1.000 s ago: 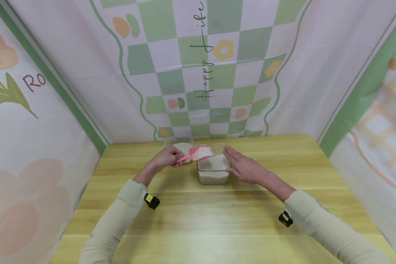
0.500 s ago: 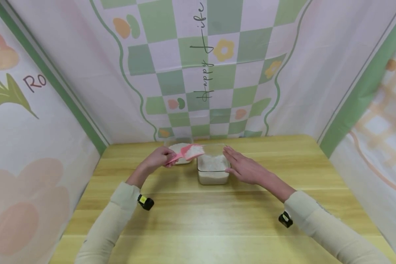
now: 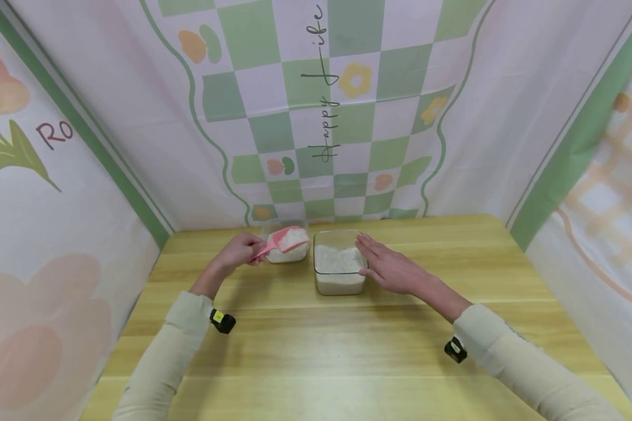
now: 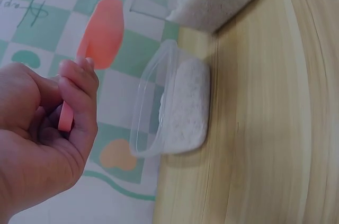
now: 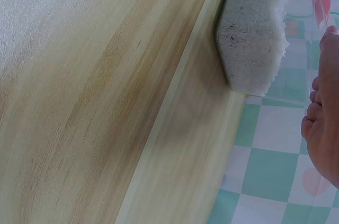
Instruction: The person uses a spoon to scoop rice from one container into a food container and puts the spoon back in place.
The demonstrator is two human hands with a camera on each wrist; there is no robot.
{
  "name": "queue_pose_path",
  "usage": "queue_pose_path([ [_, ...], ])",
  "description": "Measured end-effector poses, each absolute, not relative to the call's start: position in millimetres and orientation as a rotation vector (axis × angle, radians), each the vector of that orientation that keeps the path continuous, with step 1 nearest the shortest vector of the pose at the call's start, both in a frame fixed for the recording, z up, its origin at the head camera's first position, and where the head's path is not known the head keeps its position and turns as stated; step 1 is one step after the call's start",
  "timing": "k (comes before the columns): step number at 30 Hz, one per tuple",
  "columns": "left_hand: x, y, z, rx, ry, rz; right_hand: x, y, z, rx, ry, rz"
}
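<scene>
My left hand [image 3: 237, 250] grips the handle of a small pink scoop [image 3: 277, 238] heaped with white, rice-like grains. The scoop hangs over a clear plastic tub [image 3: 287, 261] that also holds white grains. From the left wrist view, the scoop [image 4: 106, 30] shows its underside above the tub [image 4: 170, 57], fingers wrapped round the handle. Just right of the tub stands a square glass container [image 3: 340, 273], more than half full of the same grains. My right hand [image 3: 392, 266] lies with straight fingers against the glass container's right rim.
Both containers stand toward the back of a light wooden table [image 3: 326, 351]. Behind it hangs a green-and-white checked cloth [image 3: 316, 128], close to the table's back edge. Small black cameras [image 3: 223, 321] are strapped at both cuffs.
My left hand has carried the loaded scoop leftward, from above the glass container to above the plastic tub. The right hand stays at the glass rim.
</scene>
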State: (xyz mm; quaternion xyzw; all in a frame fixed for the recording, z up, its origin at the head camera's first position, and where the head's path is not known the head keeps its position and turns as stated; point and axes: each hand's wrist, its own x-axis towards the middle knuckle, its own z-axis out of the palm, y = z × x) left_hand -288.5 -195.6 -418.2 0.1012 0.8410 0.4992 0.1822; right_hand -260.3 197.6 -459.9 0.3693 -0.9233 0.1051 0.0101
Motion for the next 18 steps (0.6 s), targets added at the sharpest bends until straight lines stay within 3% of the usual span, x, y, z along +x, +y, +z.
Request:
queue_pose_path([
  [18, -301, -208, -423, 0.221, 2.561, 1.246, -260, 197, -459, 1.147, -2.899, 0.34],
])
